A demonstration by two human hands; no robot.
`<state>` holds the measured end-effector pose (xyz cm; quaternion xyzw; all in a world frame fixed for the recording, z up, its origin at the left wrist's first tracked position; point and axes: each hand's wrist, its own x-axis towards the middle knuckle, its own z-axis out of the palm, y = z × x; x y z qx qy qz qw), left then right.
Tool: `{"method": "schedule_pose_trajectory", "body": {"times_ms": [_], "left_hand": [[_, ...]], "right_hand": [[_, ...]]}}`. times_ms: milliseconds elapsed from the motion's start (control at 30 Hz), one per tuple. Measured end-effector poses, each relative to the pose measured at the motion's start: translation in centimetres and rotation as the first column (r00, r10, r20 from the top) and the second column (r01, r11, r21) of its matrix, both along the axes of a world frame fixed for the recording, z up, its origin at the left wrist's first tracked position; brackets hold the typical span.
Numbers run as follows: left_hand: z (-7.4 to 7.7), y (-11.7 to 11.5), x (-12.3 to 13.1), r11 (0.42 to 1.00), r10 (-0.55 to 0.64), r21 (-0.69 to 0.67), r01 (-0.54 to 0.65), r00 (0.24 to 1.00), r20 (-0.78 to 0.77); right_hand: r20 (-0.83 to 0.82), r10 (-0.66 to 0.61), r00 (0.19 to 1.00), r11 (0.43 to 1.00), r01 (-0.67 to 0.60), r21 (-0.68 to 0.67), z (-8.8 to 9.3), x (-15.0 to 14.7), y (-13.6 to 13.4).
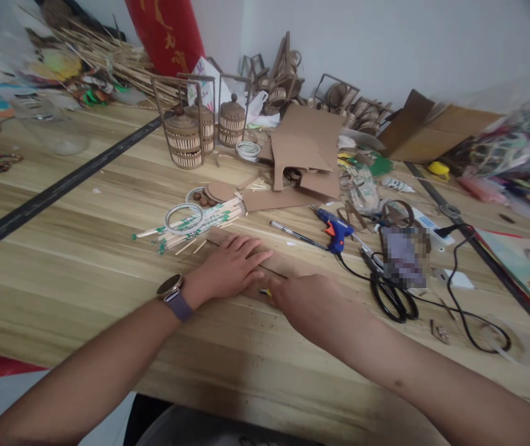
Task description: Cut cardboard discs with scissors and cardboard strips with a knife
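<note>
My left hand (232,266) lies flat with fingers spread, pressing on a piece of brown cardboard (221,236) on the wooden table. A dark straight line (274,271) runs along the cardboard beside its fingertips. Close to it, my right hand (304,306) is closed around what looks like a yellow utility knife (269,292); only a small yellow part and a shiny tip show, and the fist hides the rest. Just beyond the left hand lie wrapped thin sticks (209,217), with a white ring (184,218) on top and several brown wooden beads (204,201) beside them.
A blue glue gun (337,230), a pen (298,235) and scissors (388,297) lie to the right, among black cords. Small lidded baskets (184,142) with tall handles stand behind. Cut cardboard sheets (309,136) and an open box (436,133) are at the back.
</note>
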<state>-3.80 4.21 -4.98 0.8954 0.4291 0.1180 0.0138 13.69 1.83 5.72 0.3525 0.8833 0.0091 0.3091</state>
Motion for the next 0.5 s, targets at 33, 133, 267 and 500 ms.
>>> {"method": "schedule_pose_trajectory", "body": {"times_ms": [33, 133, 267, 500], "left_hand": [[0.0, 0.0, 0.0, 1.000, 0.001, 0.001, -0.001, 1.000, -0.003], [-0.1, 0.0, 0.0, 1.000, -0.001, 0.002, 0.001, 1.000, -0.004], [-0.2, 0.1, 0.0, 1.000, -0.004, 0.004, 0.004, 1.000, -0.002], [-0.3, 0.1, -0.1, 1.000, -0.006, 0.009, 0.006, 1.000, -0.013]], "right_hand": [[0.004, -0.004, 1.000, 1.000, 0.004, -0.001, 0.0, 0.0, 0.0], [-0.004, 0.000, 1.000, 1.000, 0.000, 0.019, -0.1, 0.1, 0.0], [-0.016, 0.019, 1.000, 0.999, -0.018, 0.038, -0.3, 0.4, -0.1], [-0.031, 0.036, 0.999, 0.998, -0.034, 0.060, -1.2, 1.0, 0.1]]}}
